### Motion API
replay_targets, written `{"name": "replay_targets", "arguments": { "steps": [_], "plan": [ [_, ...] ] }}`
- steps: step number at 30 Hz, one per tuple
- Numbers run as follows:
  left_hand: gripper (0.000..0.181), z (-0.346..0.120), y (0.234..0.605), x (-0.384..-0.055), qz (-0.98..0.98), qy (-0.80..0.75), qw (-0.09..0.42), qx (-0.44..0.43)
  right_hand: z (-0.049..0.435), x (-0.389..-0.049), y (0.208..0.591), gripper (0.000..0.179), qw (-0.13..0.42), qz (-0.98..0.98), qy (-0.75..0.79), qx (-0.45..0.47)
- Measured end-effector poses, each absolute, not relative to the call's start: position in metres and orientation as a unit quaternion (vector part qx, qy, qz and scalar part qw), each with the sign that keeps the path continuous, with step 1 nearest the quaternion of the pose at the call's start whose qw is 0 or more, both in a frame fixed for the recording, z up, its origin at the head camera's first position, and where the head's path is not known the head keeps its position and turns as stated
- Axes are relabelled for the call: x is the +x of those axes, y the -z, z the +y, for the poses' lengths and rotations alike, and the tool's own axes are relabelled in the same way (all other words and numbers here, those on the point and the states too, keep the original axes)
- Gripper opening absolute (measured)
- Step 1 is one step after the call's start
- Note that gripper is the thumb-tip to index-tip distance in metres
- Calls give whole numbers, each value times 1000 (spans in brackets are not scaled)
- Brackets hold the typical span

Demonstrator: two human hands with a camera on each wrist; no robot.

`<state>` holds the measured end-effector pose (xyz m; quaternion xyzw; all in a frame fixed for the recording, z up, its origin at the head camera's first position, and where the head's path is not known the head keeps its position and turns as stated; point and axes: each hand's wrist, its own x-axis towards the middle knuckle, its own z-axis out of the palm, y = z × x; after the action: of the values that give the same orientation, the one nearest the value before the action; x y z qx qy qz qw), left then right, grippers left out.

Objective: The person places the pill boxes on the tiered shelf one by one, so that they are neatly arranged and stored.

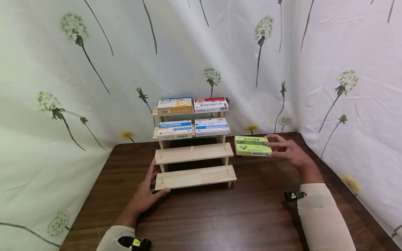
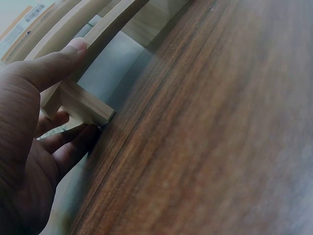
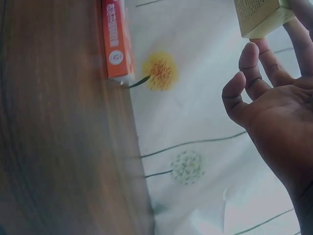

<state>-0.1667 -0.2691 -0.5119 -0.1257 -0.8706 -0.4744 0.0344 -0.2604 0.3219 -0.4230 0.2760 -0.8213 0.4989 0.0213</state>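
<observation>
A wooden step rack (image 1: 194, 153) with stacked shelves stands on the table. My left hand (image 1: 146, 195) grips its lower left end, the thumb on the bottom shelf's front edge and the fingers around the side; the left wrist view shows those fingers by the rack's leg (image 2: 88, 105). Right of the rack, my right hand (image 1: 289, 151) pinches a green medicine box (image 1: 251, 146) by its right end. In the right wrist view this box (image 3: 261, 19) is held up off the table, partly cut off by the frame. An orange-red box (image 3: 116, 44) lies on the table below.
The top shelf bears a yellow-and-white box (image 1: 174, 106) and a red-and-white box (image 1: 210, 104). Two blue-and-white boxes, one left (image 1: 174, 129) and one right (image 1: 211, 127), lie one shelf lower. A flowered cloth (image 1: 188, 62) hangs behind the brown table (image 1: 201, 216).
</observation>
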Motion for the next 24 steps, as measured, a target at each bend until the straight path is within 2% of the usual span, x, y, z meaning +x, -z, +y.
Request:
{"name": "replay_targets", "arguments": {
  "steps": [11,24],
  "plan": [
    [126,-269,513,-167,-870,476,33,-123,294,-257,411,45,24,-801,-500,327],
    [125,-270,513,-167,-867,480,31,-129,256,-251,406,44,15,-786,-518,337]
  ]
}}
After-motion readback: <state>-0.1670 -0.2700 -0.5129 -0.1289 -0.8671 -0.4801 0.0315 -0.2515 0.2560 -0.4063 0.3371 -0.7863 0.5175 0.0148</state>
